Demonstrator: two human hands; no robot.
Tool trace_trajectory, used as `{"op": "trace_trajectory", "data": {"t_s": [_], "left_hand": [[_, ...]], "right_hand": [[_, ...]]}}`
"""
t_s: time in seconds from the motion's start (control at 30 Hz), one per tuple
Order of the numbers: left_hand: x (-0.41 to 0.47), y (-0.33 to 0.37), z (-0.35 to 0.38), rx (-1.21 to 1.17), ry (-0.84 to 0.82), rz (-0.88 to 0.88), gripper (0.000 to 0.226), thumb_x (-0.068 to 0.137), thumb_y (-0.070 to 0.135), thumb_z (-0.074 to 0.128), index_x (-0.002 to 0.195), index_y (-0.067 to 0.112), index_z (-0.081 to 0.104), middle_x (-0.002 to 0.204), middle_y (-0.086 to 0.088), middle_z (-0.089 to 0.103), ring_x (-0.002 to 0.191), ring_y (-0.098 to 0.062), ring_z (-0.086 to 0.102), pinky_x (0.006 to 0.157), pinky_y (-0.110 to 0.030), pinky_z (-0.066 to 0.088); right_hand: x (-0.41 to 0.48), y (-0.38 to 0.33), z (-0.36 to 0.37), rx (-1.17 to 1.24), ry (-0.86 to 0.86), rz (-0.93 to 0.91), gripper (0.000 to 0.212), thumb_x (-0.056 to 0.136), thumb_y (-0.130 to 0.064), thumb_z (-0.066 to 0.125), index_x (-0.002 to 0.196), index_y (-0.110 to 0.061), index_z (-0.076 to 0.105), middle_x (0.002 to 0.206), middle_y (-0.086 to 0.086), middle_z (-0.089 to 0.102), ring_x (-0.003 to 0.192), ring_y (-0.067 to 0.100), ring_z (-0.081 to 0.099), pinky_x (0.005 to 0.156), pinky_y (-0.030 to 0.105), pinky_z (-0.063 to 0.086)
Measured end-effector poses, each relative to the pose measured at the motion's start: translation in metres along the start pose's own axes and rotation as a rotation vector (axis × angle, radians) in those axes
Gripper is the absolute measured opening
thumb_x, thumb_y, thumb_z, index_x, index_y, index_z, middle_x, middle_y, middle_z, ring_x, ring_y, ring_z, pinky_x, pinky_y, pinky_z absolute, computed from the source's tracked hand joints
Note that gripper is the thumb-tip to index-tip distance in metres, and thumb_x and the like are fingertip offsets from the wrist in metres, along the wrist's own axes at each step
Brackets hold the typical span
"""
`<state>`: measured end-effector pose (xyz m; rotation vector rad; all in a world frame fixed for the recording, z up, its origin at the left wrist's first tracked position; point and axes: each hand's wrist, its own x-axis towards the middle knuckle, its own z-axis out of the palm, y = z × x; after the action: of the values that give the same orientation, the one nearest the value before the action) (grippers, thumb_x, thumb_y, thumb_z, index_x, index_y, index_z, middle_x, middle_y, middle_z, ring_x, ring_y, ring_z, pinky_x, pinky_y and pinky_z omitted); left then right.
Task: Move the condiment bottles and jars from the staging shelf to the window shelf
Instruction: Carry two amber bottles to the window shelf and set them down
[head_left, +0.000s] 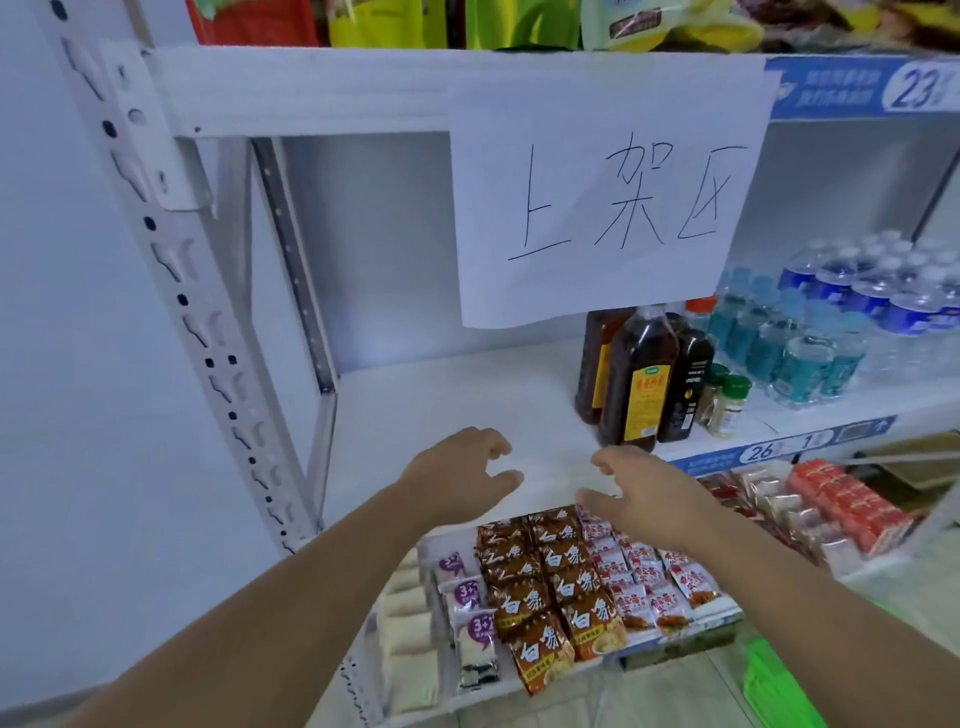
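Two hands: the left hand (457, 475) and the right hand (657, 501) hover over the front edge of the white shelf (441, 400), fingers loosely curved and apart, holding nothing.
Bottles: several dark sauce bottles (641, 384) stand upright on this shelf, just beyond the right hand.
Jars: two small green-lidded jars (727, 408) stand just right of the bottles.
Sign: a handwritten paper sign (608, 192) hangs above them.
Neighbours: water bottles (826, 338) further right.

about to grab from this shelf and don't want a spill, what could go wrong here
The dark sauce bottles stand tightly packed, so pulling the front one might tip the small green-capped jars beside them. The paper sign hangs over the bottle tops; a bottle lifted straight up may snag it.
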<state>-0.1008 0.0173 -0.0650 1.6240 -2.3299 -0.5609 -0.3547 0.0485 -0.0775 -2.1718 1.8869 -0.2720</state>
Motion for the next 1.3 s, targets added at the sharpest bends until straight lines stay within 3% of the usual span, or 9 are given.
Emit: {"op": "trace_trajectory", "data": {"t_s": [0.3, 0.43, 0.53, 0.67, 0.83, 0.97, 1.07, 1.2, 1.3], "left_hand": [[0.098, 0.028, 0.007, -0.446, 0.032, -0.072, 0.046, 0.089, 0.053, 0.072, 0.127, 0.028, 0.062, 0.120, 0.012, 0.064, 0.103, -0.003, 0.063, 0.076, -0.022, 0.050], [0.132, 0.063, 0.018, -0.542, 0.072, -0.028, 0.064, 0.081, 0.058, 0.079, 0.134, 0.033, 0.055, 0.130, 0.016, 0.060, 0.117, -0.004, 0.059, 0.093, -0.028, 0.051], [0.158, 0.093, 0.024, -0.567, 0.114, 0.038, 0.081, 0.073, 0.062, 0.083, 0.141, 0.035, 0.048, 0.137, 0.019, 0.056, 0.123, -0.002, 0.054, 0.097, -0.028, 0.048], [0.186, 0.118, 0.033, -0.566, 0.180, 0.111, 0.077, 0.072, 0.049, 0.089, 0.138, 0.036, 0.050, 0.125, 0.025, 0.061, 0.109, 0.017, 0.057, 0.083, -0.005, 0.046], [0.200, 0.119, 0.039, -0.477, 0.258, 0.073, 0.073, 0.070, 0.046, 0.090, 0.133, 0.032, 0.056, 0.121, 0.016, 0.069, 0.107, -0.003, 0.066, 0.095, -0.036, 0.056], [0.191, 0.100, 0.027, -0.468, 0.245, 0.029, 0.073, 0.070, 0.047, 0.090, 0.133, 0.033, 0.058, 0.123, 0.017, 0.069, 0.110, -0.005, 0.067, 0.095, -0.038, 0.058], [0.177, 0.079, 0.016, -0.485, 0.247, -0.020, 0.067, 0.069, 0.044, 0.092, 0.127, 0.039, 0.059, 0.121, 0.020, 0.070, 0.109, -0.001, 0.068, 0.092, -0.029, 0.056], [0.153, 0.060, 0.002, -0.495, 0.271, -0.067, 0.067, 0.073, 0.036, 0.092, 0.131, 0.037, 0.058, 0.116, 0.025, 0.070, 0.103, 0.011, 0.066, 0.077, -0.008, 0.050], [0.135, 0.049, -0.003, -0.509, 0.283, -0.083, 0.065, 0.074, 0.033, 0.092, 0.131, 0.036, 0.060, 0.117, 0.023, 0.072, 0.109, 0.003, 0.068, 0.089, -0.019, 0.053]], "right_hand": [[0.034, 0.086, -0.006, 0.297, 0.034, 0.115, 0.069, 0.095, -0.052, 0.068, 0.152, -0.020, 0.046, 0.148, -0.001, 0.054, 0.126, 0.015, 0.057, 0.097, 0.027, 0.046], [0.059, 0.115, -0.015, 0.358, 0.060, 0.132, 0.037, 0.095, -0.049, 0.070, 0.123, -0.029, 0.058, 0.127, -0.003, 0.061, 0.109, 0.011, 0.059, 0.081, 0.026, 0.045], [0.075, 0.136, -0.021, 0.461, 0.066, 0.116, 0.026, 0.093, -0.045, 0.074, 0.110, -0.031, 0.060, 0.119, -0.004, 0.066, 0.100, 0.003, 0.060, 0.071, 0.008, 0.040], [0.090, 0.153, -0.024, 0.633, -0.034, 0.082, 0.045, 0.091, -0.042, 0.077, 0.131, -0.026, 0.063, 0.129, -0.016, 0.067, 0.122, 0.007, 0.063, 0.105, 0.028, 0.049], [0.101, 0.153, -0.015, 0.748, -0.105, 0.008, 0.059, 0.078, -0.059, 0.078, 0.130, -0.048, 0.053, 0.122, -0.026, 0.071, 0.114, -0.008, 0.065, 0.112, 0.037, 0.049], [0.112, 0.148, -0.012, 0.797, -0.159, -0.088, 0.074, 0.069, -0.087, 0.068, 0.131, -0.065, 0.035, 0.128, -0.036, 0.065, 0.127, -0.007, 0.059, 0.117, 0.039, 0.045], [0.125, 0.140, -0.008, 0.862, -0.155, -0.143, 0.101, 0.073, -0.090, 0.059, 0.156, -0.048, 0.021, 0.145, -0.026, 0.058, 0.139, 0.004, 0.052, 0.121, 0.048, 0.038], [0.139, 0.128, -0.008, 0.880, -0.083, -0.170, 0.082, 0.082, -0.093, 0.034, 0.152, -0.060, 0.010, 0.139, -0.057, 0.030, 0.133, -0.022, 0.032, 0.118, 0.022, 0.018], [0.154, 0.121, -0.003, 0.931, -0.045, -0.088, 0.083, 0.094, -0.075, 0.037, 0.162, -0.040, 0.006, 0.144, -0.026, 0.041, 0.140, 0.005, 0.042, 0.112, 0.027, 0.024]]}}
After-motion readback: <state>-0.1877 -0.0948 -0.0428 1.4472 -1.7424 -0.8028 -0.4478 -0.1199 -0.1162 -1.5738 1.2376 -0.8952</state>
